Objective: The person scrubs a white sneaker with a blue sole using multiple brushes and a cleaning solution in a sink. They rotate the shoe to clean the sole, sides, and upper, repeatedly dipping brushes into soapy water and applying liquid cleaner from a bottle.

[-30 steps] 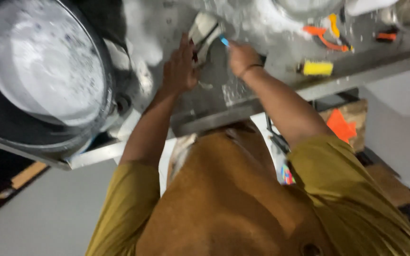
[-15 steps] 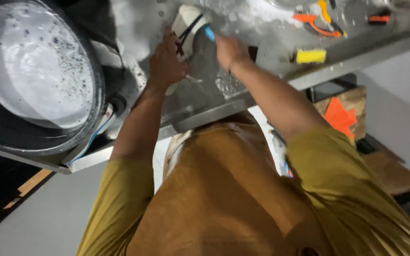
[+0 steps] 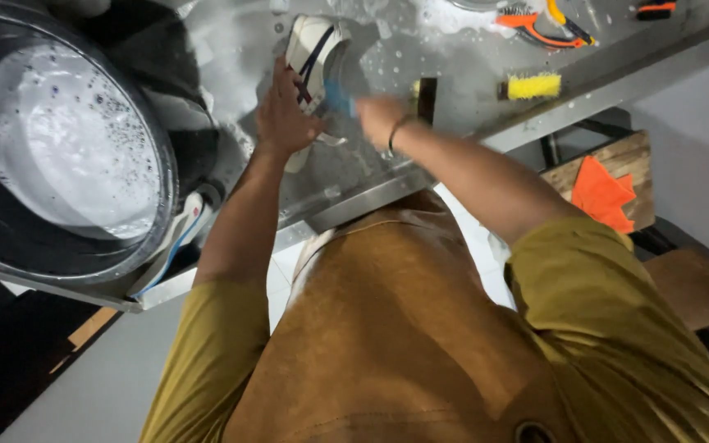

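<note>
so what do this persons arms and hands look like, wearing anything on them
Both hands are bare, no gloves. The left hand has nothing on its wrist. The right hand has a thin dark band round the wrist. Both forearms are uncovered; short mustard-yellow sleeves end above the elbows. A tan-brown apron covers the chest between the arms.

Wet, soapy steel bench (image 3: 453, 107) carries everything: big black basin (image 3: 10, 238) w/ foamy water at left, white shoe (image 3: 309, 49) w/ dark stripes near centre, yellow brush (image 3: 533, 85) just right of it by the front edge. Orange-handled tools (image 3: 535, 20) lie at the far edge; another shoe (image 3: 176, 238) sits tucked beside the basin, partly hidden.
</note>
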